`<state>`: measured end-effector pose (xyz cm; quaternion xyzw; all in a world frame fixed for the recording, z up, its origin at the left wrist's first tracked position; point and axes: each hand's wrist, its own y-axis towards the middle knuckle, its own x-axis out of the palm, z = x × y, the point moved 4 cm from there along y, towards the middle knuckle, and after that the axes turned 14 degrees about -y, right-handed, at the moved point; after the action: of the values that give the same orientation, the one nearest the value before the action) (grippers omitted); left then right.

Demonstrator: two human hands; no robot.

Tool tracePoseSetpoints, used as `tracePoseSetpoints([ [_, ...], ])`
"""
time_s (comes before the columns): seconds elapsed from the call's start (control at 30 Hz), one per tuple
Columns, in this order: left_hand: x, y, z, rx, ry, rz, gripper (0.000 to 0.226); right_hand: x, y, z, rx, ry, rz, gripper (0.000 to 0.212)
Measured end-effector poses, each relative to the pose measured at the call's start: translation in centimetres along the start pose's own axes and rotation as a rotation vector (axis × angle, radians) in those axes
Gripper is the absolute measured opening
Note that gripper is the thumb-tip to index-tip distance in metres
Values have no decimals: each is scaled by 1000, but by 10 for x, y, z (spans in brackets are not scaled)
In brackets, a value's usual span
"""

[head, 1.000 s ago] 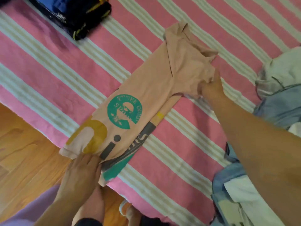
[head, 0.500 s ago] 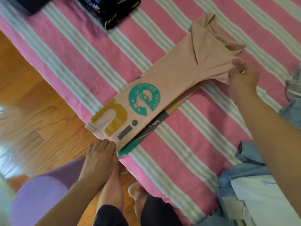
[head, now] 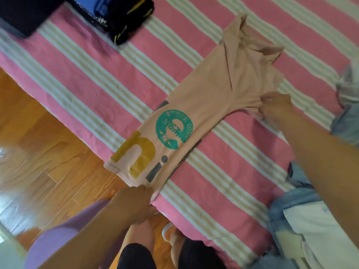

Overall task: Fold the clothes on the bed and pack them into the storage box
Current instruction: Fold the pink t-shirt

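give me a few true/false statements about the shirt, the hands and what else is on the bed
1. The peach t-shirt lies folded into a long narrow strip on the striped bedsheet. True.
2. The left hand is at the shirt's collar end. False: it holds the printed hem end at the bed's edge.
3. The right hand has its grip on the shirt near the sleeves. True.
4. The dark folded clothes lie on the wooden floor. False: they lie on the bed.

Your body as seen from the head camera: left hand (head: 134, 204) and right hand (head: 276, 105), both bare, no rings or watch visible. Forearms uncovered. Lilac-purple garment (head: 56, 237) at lower left. Black shorts (head: 136, 257) below, knees bare.
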<state>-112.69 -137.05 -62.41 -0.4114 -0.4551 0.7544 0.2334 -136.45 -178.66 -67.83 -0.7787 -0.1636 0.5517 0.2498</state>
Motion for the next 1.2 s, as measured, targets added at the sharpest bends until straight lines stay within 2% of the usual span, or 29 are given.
tracePoseSetpoints([
  [0.03, -19, 3, 5, -8, -8, -72, 44, -7, 5, -2, 41, -37, -17, 44],
  [0.1, -65, 15, 18, 23, -36, -70, 39, -30, 10, -9, 75, -136, 68, 42],
  [0.17, -118, 36, 35, 112, -159, 90, 28, -48, 10, -18, 30, -96, 179, 40],
  [0.27, -212, 89, 73, 339, -231, 374, 29, -59, 22, -26, -58, -104, 173, 50],
  [0.33, -269, 127, 102, 469, -112, 465, 38, -58, 36, -33, -96, -93, 117, 55],
  [0.4, -327, 172, 142, 602, 65, 497, 49, -56, 54, -36, -110, -40, 121, 49],
  [0.53, -401, 236, 214, 891, 392, 441, 71, -43, 74, -37, -130, -34, 180, 32],
  [0.6, -416, 264, 233, 877, 481, 342, 82, -42, 70, -21, -88, 26, 264, 19],
  [0.67, -427, 287, 237, 815, 548, 268, 89, -42, 60, 2, -9, 138, 370, 26],
  [0.73, -438, 305, 236, 741, 599, 224, 89, -44, 54, 20, 52, 183, 399, 31],
  [0.83, -449, 320, 236, 772, 639, 257, 58, -41, 58, 28, 99, 289, 322, 22],
  [0.93, -459, 330, 237, 838, 461, 296, 16, -40, 58, 30, 102, 509, 278, 19],
  [1.03, -463, 333, 245, 775, 212, 288, 24, -40, 53, 38, 95, 712, 223, 27],
  [1.13, -457, 332, 265, 770, 223, 283, 12, -42, 55, 44, 77, 637, 160, 36],
  [1.2, -450, 332, 274, 747, 341, 285, 14, -48, 56, 43, 60, 375, 79, 35],
])
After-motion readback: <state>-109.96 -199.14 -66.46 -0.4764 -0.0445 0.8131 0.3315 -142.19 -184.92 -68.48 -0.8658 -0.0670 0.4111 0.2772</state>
